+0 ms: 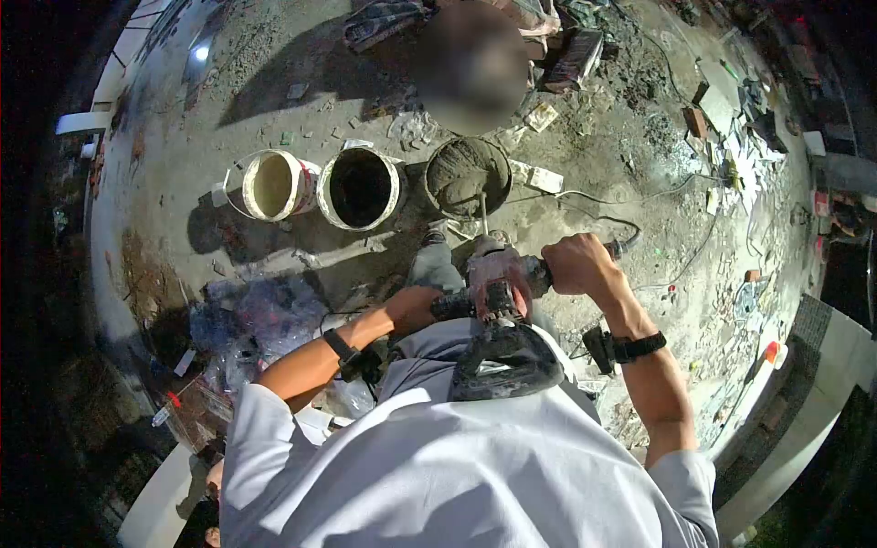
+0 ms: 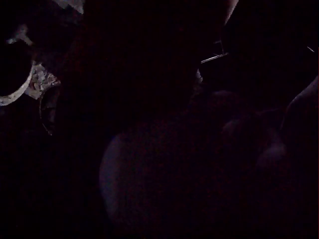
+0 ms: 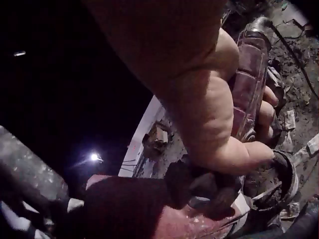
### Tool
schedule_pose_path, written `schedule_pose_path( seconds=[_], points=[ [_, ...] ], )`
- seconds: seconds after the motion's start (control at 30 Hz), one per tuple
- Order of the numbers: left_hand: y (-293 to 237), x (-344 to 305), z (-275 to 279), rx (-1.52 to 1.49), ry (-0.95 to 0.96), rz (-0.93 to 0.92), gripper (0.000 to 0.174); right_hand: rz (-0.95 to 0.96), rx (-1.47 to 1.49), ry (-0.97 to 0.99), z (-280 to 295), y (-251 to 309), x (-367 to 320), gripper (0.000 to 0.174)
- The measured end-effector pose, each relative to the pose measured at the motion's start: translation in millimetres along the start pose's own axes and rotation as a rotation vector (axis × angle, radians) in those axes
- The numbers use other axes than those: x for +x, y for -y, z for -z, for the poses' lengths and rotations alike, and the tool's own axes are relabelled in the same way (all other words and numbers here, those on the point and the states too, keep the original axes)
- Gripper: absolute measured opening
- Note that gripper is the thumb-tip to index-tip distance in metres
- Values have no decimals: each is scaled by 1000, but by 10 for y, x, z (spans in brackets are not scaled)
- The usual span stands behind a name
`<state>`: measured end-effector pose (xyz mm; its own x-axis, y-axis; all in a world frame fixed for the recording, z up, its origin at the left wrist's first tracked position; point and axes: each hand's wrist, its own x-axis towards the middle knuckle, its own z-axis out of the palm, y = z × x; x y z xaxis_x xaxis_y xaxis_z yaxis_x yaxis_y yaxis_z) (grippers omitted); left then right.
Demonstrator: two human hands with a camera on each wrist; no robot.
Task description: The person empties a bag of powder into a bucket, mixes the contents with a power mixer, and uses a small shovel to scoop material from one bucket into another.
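A red and black power mixer (image 1: 501,283) is held in front of the body, its shaft (image 1: 484,212) reaching into a bucket of grey mortar (image 1: 468,173). My left hand (image 1: 416,309) grips the side handle on the left. On the other side my right hand (image 1: 577,265) is wrapped round the right handle. The right wrist view shows that hand (image 3: 214,114) with its fingers curled round the red handle (image 3: 248,74), above the tool's red body (image 3: 194,224). The left wrist view is too dark to make out the hand's grip.
Left of the mortar stand a dark-filled bucket (image 1: 359,187) and a pale-filled bucket (image 1: 272,185). Plastic sheeting (image 1: 260,320) lies at the left. A cable (image 1: 630,199) crosses the ground at the right, near scattered rubble. A blurred person (image 1: 473,68) is beyond the mortar bucket.
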<state>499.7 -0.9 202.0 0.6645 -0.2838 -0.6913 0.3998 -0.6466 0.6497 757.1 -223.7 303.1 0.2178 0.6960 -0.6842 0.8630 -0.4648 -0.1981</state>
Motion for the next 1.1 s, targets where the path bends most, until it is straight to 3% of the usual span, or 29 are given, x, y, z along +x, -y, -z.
schedule_pose_path(
  seconds=[0.17,0.27,0.4,0.47,0.6,0.67,0.77,0.87,0.97,1.1],
  points=[
    [239,-37,-103,27,-1,14,45,29,3,-2,63,105,34,18],
    [70,-191,63,-44,13,11,48,13,16,29,18,132,104,18],
    [370,-101,-106,26,25,29,50,26,12,34,28,156,128,19],
    [577,-69,-247,93,-142,-141,38,49,-12,-24,-19,143,166,19],
    [337,-211,-28,26,-90,-87,36,35,-26,28,50,171,243,18],
    [40,-357,199,-126,-19,71,48,47,12,-32,44,168,275,17],
    [257,-297,139,-99,19,30,50,70,-7,-42,212,221,296,16],
    [-28,-475,262,-130,-104,148,50,78,-74,-9,245,237,378,16],
    [176,-425,183,-173,-145,45,51,102,-98,-3,294,230,461,19],
    [161,-434,220,-222,-140,75,50,105,-131,10,340,209,585,20]
  ],
)
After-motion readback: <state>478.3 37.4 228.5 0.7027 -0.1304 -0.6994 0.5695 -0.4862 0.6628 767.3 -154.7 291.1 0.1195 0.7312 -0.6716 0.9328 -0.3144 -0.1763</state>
